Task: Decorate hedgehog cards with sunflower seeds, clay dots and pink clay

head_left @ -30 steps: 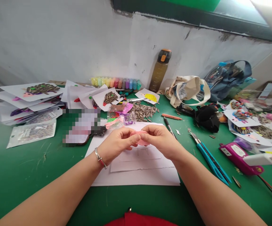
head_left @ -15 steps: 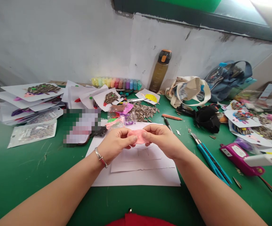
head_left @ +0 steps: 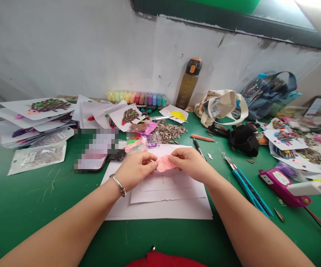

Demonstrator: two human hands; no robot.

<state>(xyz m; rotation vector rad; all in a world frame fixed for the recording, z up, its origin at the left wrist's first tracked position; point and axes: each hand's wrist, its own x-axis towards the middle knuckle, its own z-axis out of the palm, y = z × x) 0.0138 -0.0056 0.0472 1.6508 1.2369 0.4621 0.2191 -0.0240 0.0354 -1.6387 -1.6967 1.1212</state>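
Both hands pinch a flattened piece of pink clay (head_left: 164, 163) between them, just above a white paper sheet (head_left: 160, 196) with a pencil drawing. My left hand (head_left: 136, 168), with a metal bracelet at the wrist, grips the clay's left edge with thumb and fingers closed. My right hand (head_left: 189, 163) grips its right edge the same way. A pile of striped sunflower seeds (head_left: 170, 131) lies just beyond the hands.
Finished seed-and-clay pictures are stacked at the left (head_left: 35, 115). A row of coloured clay packs (head_left: 136, 98) and a brown bottle (head_left: 188, 83) stand by the wall. Blue craft knives (head_left: 246, 185), a pink glue gun (head_left: 285, 183), pencils and bags crowd the right side of the green table (head_left: 24, 207).
The pink clay has been pressed flatter and wider between the fingers, and both hands have lowered slightly toward the paper.
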